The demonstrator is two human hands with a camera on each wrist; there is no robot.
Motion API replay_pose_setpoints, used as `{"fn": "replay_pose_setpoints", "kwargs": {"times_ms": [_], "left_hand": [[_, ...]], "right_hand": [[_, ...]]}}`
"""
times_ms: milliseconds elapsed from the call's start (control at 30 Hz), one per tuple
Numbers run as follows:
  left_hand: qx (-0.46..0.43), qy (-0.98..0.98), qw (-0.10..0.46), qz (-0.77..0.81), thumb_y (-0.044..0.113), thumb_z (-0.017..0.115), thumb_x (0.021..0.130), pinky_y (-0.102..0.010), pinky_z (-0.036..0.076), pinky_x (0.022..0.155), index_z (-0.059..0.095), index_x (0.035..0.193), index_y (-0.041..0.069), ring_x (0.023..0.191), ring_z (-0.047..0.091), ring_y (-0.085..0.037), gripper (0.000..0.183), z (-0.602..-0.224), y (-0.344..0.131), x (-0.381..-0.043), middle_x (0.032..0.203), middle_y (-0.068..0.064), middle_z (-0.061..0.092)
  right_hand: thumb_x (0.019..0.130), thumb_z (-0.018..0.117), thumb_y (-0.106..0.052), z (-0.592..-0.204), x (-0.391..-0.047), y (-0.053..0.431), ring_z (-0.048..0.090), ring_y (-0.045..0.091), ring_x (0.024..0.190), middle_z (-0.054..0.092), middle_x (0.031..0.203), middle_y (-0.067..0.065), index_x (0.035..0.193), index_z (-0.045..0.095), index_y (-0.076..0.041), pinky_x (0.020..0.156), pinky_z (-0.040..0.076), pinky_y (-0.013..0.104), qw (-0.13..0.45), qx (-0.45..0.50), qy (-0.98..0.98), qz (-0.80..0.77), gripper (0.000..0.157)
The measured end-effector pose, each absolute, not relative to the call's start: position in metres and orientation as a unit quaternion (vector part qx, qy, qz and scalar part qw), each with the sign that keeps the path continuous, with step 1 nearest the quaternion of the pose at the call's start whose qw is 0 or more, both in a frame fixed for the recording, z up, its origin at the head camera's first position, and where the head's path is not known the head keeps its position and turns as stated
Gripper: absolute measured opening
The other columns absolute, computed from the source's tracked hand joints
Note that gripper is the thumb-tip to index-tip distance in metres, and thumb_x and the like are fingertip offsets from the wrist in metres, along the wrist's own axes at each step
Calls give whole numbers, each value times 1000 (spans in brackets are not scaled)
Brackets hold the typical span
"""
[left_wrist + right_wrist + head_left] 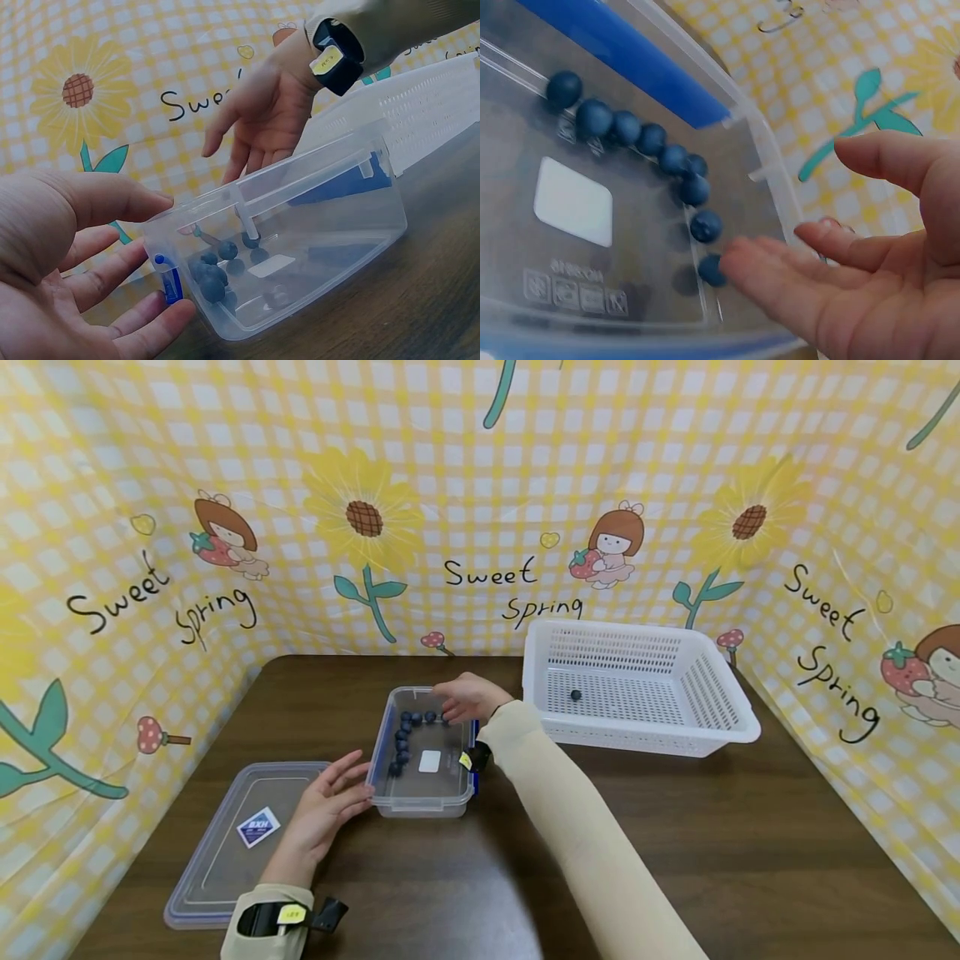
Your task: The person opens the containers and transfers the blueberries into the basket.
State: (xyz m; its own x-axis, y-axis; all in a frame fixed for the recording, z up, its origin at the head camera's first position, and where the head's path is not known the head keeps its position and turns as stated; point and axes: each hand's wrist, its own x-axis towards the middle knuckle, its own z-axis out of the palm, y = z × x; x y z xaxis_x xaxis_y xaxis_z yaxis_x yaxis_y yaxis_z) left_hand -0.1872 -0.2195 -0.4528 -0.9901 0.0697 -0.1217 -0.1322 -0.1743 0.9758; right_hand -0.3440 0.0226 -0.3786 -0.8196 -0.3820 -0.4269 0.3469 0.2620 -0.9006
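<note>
A clear plastic box (420, 804) with blue latches stands on the table between my hands. Several blueberries (402, 746) lie in it, lined up along its left and far sides; the right wrist view shows the row of blueberries (694, 190) closely. My left hand (318, 814) rests its extended fingers and thumb against the box's left side, around a blue latch (171, 281) in the left wrist view. Over the box's far right corner is my right hand (474, 695), its fingers (780, 277) loosely straight, the tips beside the endmost blueberry. Nothing is held in it.
To the right, a white perforated basket (637, 739) has a single blueberry (576, 695) on its floor. The box's transparent lid (213, 860), bearing a blue sticker (258, 827), lies flat at left, partly under my left arm. Checked cloth (465, 510) walls the table's back and sides.
</note>
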Motion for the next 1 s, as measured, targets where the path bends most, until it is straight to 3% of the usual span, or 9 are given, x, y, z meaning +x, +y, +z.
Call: {"fn": "replay_pose_setpoints", "kwargs": {"times_ms": [200, 467, 633, 800, 867, 1000], "left_hand": [[-29, 638, 66, 767, -8, 61, 94, -26, 56, 83, 31, 152, 3, 92, 64, -9, 66, -452, -219, -187, 113, 10, 62], [-26, 637, 66, 768, -7, 61, 94, -26, 55, 83, 31, 152, 3, 93, 64, -9, 66, -452, -220, -187, 115, 10, 62], [-25, 638, 69, 767, -7, 61, 94, -26, 55, 84, 29, 153, 3, 93, 64, -9, 67, -452, -220, -187, 117, 8, 61], [-22, 644, 69, 762, -6, 61, 94, -27, 55, 84, 28, 154, 3, 93, 64, -9, 69, -455, -220, -188, 119, 7, 61], [-21, 647, 68, 760, -5, 62, 94, -27, 55, 84, 29, 153, 3, 93, 64, -10, 69, -456, -220, -188, 120, 6, 61], [-22, 647, 64, 759, -6, 61, 94, -27, 56, 84, 30, 153, 3, 93, 64, -10, 68, -455, -220, -188, 119, 6, 61]], "right_hand": [[95, 63, -20, -382, -336, 7, 34, 52, 136, 28, 156, 24, 157, 18, -1, 106, 41, 54, 295, -1, 757, -583, 79], [94, 61, -23, -391, -332, -3, 40, 54, 130, 38, 151, 26, 149, 38, 2, 97, 49, 55, 279, 27, 777, -563, 65], [98, 56, -16, -395, -330, -5, 31, 50, 138, 28, 154, 29, 153, 29, 1, 105, 42, 57, 301, 55, 743, -596, 64], [98, 54, -12, -405, -330, -14, 40, 44, 134, 35, 148, 31, 155, 26, -3, 102, 45, 54, 281, 84, 753, -590, 64], [96, 57, -12, -433, -354, -19, 50, 44, 120, 44, 136, 31, 151, 33, -2, 91, 53, 51, 272, 83, 768, -574, 61], [93, 62, -13, -511, -424, -31, 59, 40, 99, 54, 117, 26, 137, 49, -3, 74, 58, 49, 270, 91, 782, -554, 47]]}}
